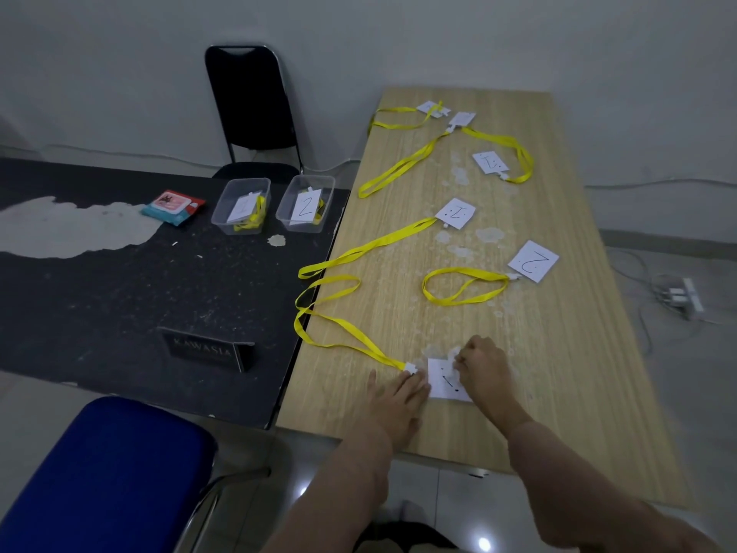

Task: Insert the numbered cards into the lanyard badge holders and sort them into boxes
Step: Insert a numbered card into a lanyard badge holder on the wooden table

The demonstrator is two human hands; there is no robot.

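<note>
1. Nearest first: both hands are down by the near edge of the desk, one on either side of a single card. The left hand lies flat with straight fingers, tips pressing at the white clip and the card's left edge.
2. The right hand sits on the card's right side with fingers curled, pinching at the paper. Can't tell if clear holder plastic is in that pinch too, it's too blurry.
3. The bit that matters imo: the clip is on the card's left, so the badge's axis runs left-right between the two hands. The yellow lanyard trails off left and away, looping over the desk's left edge.
4. My guess is any sliding of the card goes sideways toward the left hand, which acts as the stop.
5. Further up the desk there's a "2" card toward the right edge and a "1" card mid-desk. More badges lie toward the far edge.
6. Farthest: a clear box and a second box showing a 2. They're on the black table just off the desk's left edge, with a badge in each. They lie left and away, so the left hand is nearer for the drop.
</note>
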